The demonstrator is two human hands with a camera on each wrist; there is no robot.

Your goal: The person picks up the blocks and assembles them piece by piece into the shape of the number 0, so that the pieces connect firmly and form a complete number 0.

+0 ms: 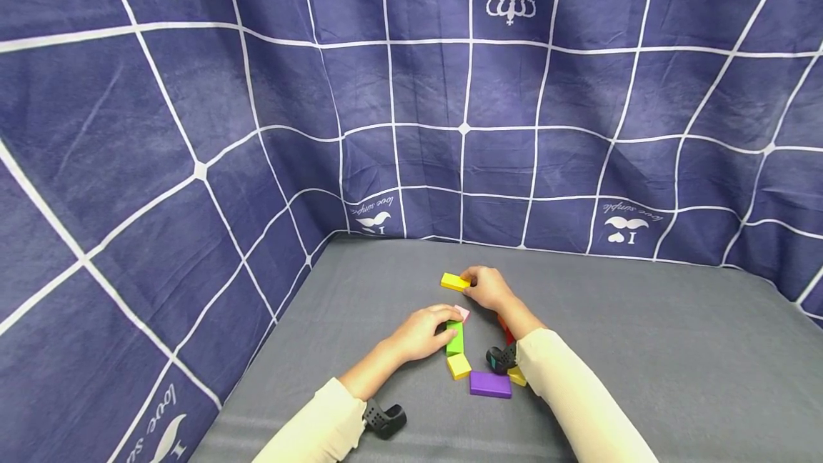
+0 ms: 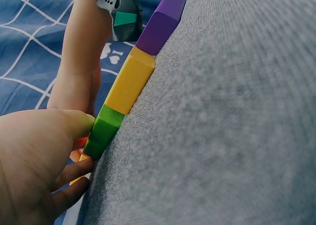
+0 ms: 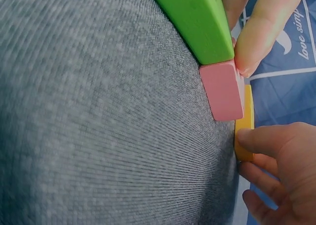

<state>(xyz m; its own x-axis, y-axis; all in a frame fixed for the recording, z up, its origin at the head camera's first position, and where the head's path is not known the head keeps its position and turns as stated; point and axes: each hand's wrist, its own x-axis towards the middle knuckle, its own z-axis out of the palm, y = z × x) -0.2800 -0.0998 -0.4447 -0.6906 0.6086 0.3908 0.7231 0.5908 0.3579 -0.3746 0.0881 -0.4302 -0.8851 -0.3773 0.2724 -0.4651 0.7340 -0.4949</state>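
Observation:
My left hand rests at the green block, thumb on its near side and fingertips by its far end. In the right wrist view, one of those fingertips lies where the green block meets the pink block. Farther back, my right hand pinches the right end of a long yellow block between thumb and fingers. That block lies flat, just beyond the pink one. A shorter yellow block adjoins the green block's near end, followed by a purple block.
Red and yellow blocks are partly hidden by my right forearm and its wrist camera. With the others they form a curved outline on the grey cloth. A blue checked curtain borders the table's back and left.

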